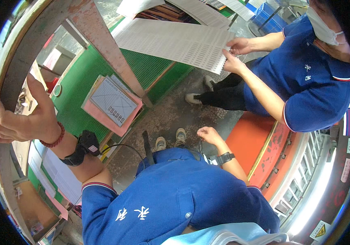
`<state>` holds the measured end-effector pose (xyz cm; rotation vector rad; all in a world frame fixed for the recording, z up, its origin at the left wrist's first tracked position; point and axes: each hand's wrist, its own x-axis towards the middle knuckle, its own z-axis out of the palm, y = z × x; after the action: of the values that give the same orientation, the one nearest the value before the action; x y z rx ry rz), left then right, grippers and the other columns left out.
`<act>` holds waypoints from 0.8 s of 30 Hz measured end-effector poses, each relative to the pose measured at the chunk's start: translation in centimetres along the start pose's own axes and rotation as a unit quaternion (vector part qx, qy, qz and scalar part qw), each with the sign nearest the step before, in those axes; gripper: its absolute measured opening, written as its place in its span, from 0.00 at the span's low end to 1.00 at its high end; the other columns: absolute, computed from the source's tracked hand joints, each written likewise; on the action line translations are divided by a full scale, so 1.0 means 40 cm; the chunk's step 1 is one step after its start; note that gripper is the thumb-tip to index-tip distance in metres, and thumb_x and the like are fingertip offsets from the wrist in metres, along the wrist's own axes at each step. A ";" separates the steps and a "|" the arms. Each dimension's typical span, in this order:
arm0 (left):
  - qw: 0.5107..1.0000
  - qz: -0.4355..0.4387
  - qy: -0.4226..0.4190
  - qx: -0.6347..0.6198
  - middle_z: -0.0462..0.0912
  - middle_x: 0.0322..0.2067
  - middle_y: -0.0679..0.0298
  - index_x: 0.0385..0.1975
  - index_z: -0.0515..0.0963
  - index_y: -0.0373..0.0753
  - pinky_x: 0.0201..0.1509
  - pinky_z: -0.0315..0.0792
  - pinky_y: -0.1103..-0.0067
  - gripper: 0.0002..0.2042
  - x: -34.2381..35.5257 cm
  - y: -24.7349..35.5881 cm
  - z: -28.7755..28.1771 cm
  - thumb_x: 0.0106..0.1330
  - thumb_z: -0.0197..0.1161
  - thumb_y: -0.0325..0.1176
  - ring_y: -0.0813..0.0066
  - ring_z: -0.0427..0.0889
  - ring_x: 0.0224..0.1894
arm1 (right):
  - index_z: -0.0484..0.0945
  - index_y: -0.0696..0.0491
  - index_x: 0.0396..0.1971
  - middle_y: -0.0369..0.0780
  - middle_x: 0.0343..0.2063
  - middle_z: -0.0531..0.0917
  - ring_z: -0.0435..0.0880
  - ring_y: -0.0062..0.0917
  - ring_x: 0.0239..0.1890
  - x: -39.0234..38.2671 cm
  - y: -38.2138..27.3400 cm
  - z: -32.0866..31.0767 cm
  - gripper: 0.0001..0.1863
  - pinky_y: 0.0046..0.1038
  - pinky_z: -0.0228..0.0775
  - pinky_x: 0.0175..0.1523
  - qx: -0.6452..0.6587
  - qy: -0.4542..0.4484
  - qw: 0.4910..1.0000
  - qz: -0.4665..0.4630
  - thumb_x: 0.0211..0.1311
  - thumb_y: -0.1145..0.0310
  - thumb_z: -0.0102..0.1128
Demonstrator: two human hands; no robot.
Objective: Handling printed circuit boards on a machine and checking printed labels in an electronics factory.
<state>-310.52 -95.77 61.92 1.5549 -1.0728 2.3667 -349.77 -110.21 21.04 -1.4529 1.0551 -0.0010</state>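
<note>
At the far left my left hand [24,116] is raised, its fingers wrapped over the edge of a worn grey frame [14,77] and its thumb on the inner side. A red bead bracelet and a strapped black device are on that wrist and forearm. Lower down, in front of my body, my right hand [210,135] has curled fingers; a thin dark cord hangs by them, and whether they hold it is unclear. A black band circles the right wrist. Across from me, a co-worker's two hands [236,53] hold the end of a long white perforated sheet [171,41].
A green mesh-topped bench [75,77] carries a pink folder with a printed card [114,102]. An orange surface [246,139] lies right, beside a white rack [301,175]. More sheets lie at the back near a blue crate [269,18]. The co-worker [301,81] stands close on the right.
</note>
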 end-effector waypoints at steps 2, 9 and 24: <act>1.000 -0.002 -0.001 -0.016 0.76 0.33 0.64 0.38 0.75 0.36 0.44 0.65 0.75 0.27 0.000 0.000 0.001 0.47 0.67 0.52 0.68 0.73 0.37 | 0.78 0.59 0.32 0.40 0.23 0.81 0.79 0.21 0.23 0.003 0.005 -0.003 0.13 0.23 0.70 0.31 -0.003 -0.005 1.000 0.015 0.52 0.64 0.59; 1.000 -0.010 0.005 -0.017 0.75 0.31 0.65 0.38 0.75 0.37 0.45 0.62 0.75 0.27 -0.003 -0.001 0.004 0.45 0.68 0.53 0.68 0.72 0.35 | 0.78 0.59 0.32 0.40 0.23 0.81 0.79 0.21 0.22 0.008 0.010 -0.003 0.13 0.23 0.70 0.31 -0.007 -0.005 1.000 -0.005 0.52 0.64 0.58; 0.999 -0.023 -0.005 0.033 0.74 0.29 0.63 0.36 0.74 0.36 0.43 0.62 0.74 0.28 0.002 0.009 -0.003 0.44 0.68 0.54 0.66 0.72 0.34 | 0.78 0.59 0.33 0.40 0.24 0.81 0.79 0.21 0.22 0.009 -0.001 -0.005 0.14 0.23 0.70 0.32 -0.011 -0.006 1.000 0.006 0.53 0.64 0.58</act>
<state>-310.82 -96.01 61.79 1.5970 -0.9602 2.3891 -349.64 -110.57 20.92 -1.4645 1.0557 0.0276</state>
